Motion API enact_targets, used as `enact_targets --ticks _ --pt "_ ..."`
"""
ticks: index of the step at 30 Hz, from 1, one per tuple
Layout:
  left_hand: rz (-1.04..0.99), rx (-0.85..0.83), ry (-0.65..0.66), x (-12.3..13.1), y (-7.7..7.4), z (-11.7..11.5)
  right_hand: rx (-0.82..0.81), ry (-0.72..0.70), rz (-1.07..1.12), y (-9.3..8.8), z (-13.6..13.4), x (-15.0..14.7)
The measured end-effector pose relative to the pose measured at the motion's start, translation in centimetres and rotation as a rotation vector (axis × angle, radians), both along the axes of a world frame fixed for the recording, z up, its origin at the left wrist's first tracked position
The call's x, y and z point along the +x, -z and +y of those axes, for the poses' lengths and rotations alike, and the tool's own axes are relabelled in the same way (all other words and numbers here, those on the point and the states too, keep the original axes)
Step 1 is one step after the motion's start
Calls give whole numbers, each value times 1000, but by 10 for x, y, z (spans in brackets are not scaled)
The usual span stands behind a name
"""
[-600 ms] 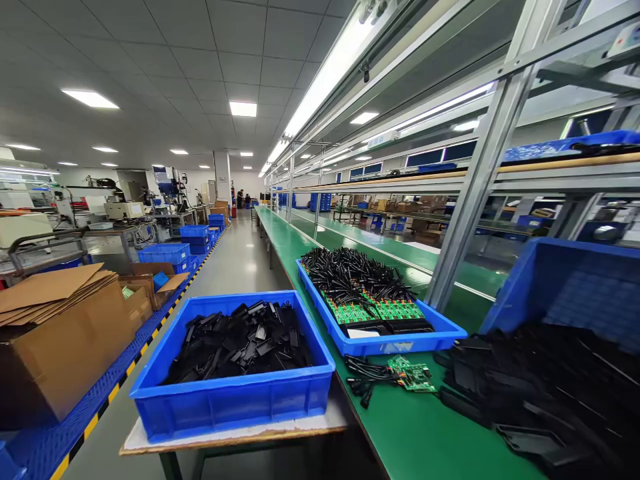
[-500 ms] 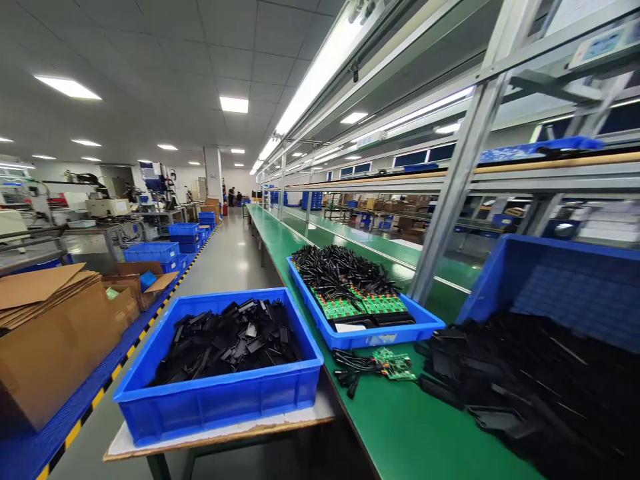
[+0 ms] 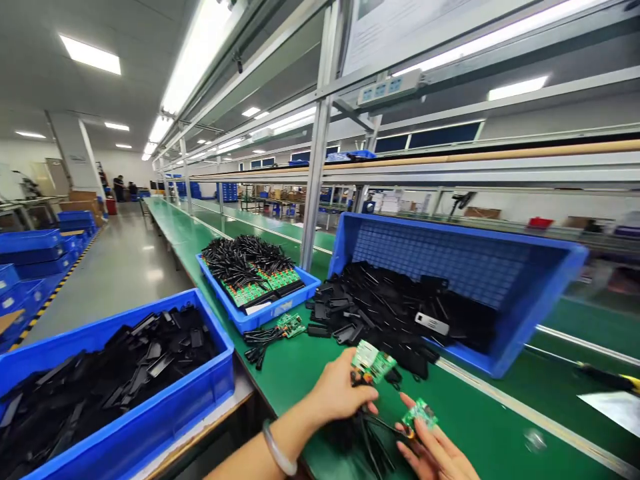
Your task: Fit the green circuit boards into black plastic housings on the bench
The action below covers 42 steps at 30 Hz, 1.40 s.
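pinching a small green circuit board (image 3: 374, 363) in the left hand (image 3: 340, 392) and a second board (image 3: 419, 415) in the right hand (image 3: 434, 448), black cables (image 3: 374, 443) held apart above a green workbench (image 3: 480, 427)

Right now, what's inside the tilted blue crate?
The tilted blue crate holds heaped black plastic parts, one pale grey piece on top. Its floor and anything lower are hidden.

On the workbench (image 3: 480, 427), a tilted crate of plastic parts (image 3: 450, 247) sits right of a tray of boards and cables (image 3: 260, 317). A loose circuit board (image 3: 291, 325) lies just before the tray. At lower left, another crate (image 3: 200, 373) stands on a side table (image 3: 215, 417).
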<state>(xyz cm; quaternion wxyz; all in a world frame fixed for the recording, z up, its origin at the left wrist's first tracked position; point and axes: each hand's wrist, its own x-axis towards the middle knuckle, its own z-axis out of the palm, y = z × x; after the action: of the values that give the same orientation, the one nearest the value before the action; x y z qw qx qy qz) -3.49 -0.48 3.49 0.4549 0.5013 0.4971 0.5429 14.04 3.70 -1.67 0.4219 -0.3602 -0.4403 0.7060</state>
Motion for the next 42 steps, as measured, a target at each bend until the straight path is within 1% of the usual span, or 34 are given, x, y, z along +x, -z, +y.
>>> enact_targets --ticks 4,6,7,9,11,13,14,16,17,19,21,24,27,29,31,33,34,35,36,38,40,41,42 --pt "95 52 -49 -38 -36 4 -81 -37 152 -12 -10 -6" --pt "268 60 -111 -62 -48 7 -115 -26 236 -19 -14 -6" --pt "418 59 -163 -75 -53 8 -123 -3 262 -21 -14 -6" --pt "830 19 -258 -100 -59 11 -108 42 252 -21 -13 -5" --pt "1233 -77 -329 -121 -61 14 -47 71 146 -17 -7 -3" --pt "1436 -156 -390 -134 -60 18 82 88 -50 -10 2 -1" --pt "1480 -171 -417 -136 -57 20 173 104 -174 -7 6 0" --pt "1539 -138 -431 -133 -51 27 392 169 -449 -2 12 5" --pt "1570 -102 -413 -129 -47 31 510 204 -586 0 14 8" --pt "1613 -18 -327 -119 -38 41 708 249 -832 1 15 16" --pt "1636 44 -235 -111 -27 52 808 234 -1036 1 14 23" --pt "1645 78 -172 -106 -11 66 789 169 -1259 -1 11 32" --pt "1630 113 -175 -110 -5 73 728 135 -1331 -6 11 36" --pt "1611 156 -197 -112 -8 75 677 135 -1266 -10 12 36" --pt "1488 228 -291 -111 -13 75 623 147 -1086 -15 13 33" --pt "1224 311 -398 -101 -18 76 562 166 -815 -20 14 29" --pt "1056 334 -409 -93 -20 77 522 179 -670 -22 14 27" --pt "885 329 -370 -82 -21 78 474 188 -531 -25 14 25" --pt "725 293 -277 -70 -22 80 420 196 -407 -27 14 23" --pt "415 153 3 -44 -22 83 318 226 -216 -31 13 20" --pt "137 -8 266 -20 -19 87 254 270 -105 -35 12 20" --pt "16 -77 361 -9 -17 88 235 291 -74 -36 12 20" --pt "-94 -133 426 -1 -14 89 220 307 -55 -37 11 21"
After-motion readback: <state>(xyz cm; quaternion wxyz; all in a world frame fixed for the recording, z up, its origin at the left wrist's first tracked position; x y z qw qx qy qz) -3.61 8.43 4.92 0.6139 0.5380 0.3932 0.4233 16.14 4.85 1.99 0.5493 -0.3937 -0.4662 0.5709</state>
